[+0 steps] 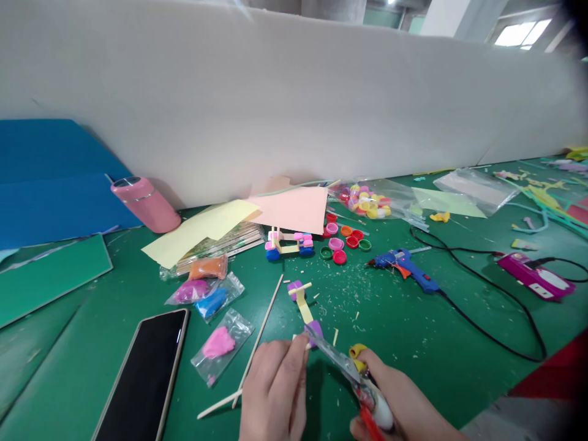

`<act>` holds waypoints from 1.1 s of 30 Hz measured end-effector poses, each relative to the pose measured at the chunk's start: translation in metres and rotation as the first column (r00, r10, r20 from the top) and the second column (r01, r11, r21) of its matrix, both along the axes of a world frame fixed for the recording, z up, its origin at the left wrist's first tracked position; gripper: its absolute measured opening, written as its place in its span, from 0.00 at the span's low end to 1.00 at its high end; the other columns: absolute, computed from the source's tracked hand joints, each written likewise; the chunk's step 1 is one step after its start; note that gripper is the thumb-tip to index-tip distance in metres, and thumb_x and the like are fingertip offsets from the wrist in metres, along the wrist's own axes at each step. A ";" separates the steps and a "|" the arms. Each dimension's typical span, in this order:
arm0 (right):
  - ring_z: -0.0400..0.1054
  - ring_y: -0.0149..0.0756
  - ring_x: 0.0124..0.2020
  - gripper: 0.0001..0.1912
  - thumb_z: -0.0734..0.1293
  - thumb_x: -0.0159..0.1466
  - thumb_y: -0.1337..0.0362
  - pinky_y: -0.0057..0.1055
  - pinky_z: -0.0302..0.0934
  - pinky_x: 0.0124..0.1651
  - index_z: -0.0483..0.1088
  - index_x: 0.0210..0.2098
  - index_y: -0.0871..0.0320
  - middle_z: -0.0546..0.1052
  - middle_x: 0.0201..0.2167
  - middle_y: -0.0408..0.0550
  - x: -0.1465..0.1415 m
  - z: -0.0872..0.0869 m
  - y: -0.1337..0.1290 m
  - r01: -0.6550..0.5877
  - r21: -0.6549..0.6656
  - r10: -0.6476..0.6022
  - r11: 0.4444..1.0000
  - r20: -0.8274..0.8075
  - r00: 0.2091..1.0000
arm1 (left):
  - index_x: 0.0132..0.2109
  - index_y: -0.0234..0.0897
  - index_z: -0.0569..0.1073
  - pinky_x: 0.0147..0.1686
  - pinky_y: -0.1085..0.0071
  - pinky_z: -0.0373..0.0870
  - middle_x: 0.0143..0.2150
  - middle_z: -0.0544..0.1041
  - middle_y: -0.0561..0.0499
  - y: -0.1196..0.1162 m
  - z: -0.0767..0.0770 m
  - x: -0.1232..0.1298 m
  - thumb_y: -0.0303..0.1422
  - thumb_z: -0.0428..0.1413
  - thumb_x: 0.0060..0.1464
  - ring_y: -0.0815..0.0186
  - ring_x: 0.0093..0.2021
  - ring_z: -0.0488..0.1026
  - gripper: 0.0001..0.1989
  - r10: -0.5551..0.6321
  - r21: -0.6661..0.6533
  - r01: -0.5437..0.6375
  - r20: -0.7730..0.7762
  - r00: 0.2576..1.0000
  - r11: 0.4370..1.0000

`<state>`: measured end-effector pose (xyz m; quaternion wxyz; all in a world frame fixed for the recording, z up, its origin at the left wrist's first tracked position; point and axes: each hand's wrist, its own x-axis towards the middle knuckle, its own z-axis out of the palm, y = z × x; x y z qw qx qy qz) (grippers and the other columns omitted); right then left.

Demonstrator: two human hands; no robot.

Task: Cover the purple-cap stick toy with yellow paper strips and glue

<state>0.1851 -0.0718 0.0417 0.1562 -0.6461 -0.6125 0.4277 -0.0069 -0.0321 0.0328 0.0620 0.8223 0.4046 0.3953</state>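
My left hand (275, 386) is closed, fingertips pinched around a thin wooden stick (220, 404) that sticks out on its left side. My right hand (399, 392) grips a pair of scissors (337, 358), whose handles show yellow, red and white. The blades point up and left, with their tips close to my left fingertips. Right by the tips lies a small craft-stick car (304, 309) with purple clay pieces at both ends and a short crosswise stick. Whether the blades touch the stick is hard to see. Another long stick (264, 331) lies left of the car.
A second car with blue and pink pieces (289, 245) stands behind. Colored bottle caps (337, 244) and a blue glue gun (404, 266) with its cord lie right. Left are a phone (142, 373), bagged clay (220, 343) and a pink bottle (147, 205).
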 end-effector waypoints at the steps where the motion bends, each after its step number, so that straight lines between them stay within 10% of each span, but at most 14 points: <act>1: 0.71 0.34 0.28 0.20 0.67 0.48 0.65 0.24 0.59 0.29 0.64 0.41 0.54 0.77 0.28 0.40 0.000 0.001 0.000 0.005 -0.001 -0.005 1.000 0.009 1.000 | 0.48 0.33 0.65 0.27 0.72 0.68 0.32 0.70 0.46 0.000 -0.001 0.000 0.19 0.48 0.52 0.66 0.29 0.67 0.16 0.007 -0.011 -0.007 0.004 1.000 1.000; 9: 0.72 0.42 0.28 0.21 0.70 0.42 0.65 0.28 0.58 0.25 0.66 0.37 0.50 0.76 0.25 0.42 -0.008 -0.031 -0.001 0.107 0.001 -0.107 0.994 0.073 0.992 | 0.44 0.35 0.66 0.26 0.72 0.68 0.32 0.70 0.46 0.000 -0.001 0.001 0.20 0.49 0.52 0.66 0.28 0.67 0.13 0.059 0.013 -0.059 0.030 0.998 0.998; 33: 0.72 0.44 0.28 0.15 0.70 0.43 0.55 0.30 0.58 0.26 0.64 0.28 0.52 0.75 0.22 0.43 -0.006 -0.036 -0.001 0.030 0.010 -0.031 1.000 0.169 0.985 | 0.40 0.31 0.68 0.25 0.70 0.66 0.27 0.70 0.46 0.000 0.001 0.004 0.20 0.49 0.52 0.65 0.26 0.65 0.09 0.059 0.075 -0.055 -0.041 0.997 0.996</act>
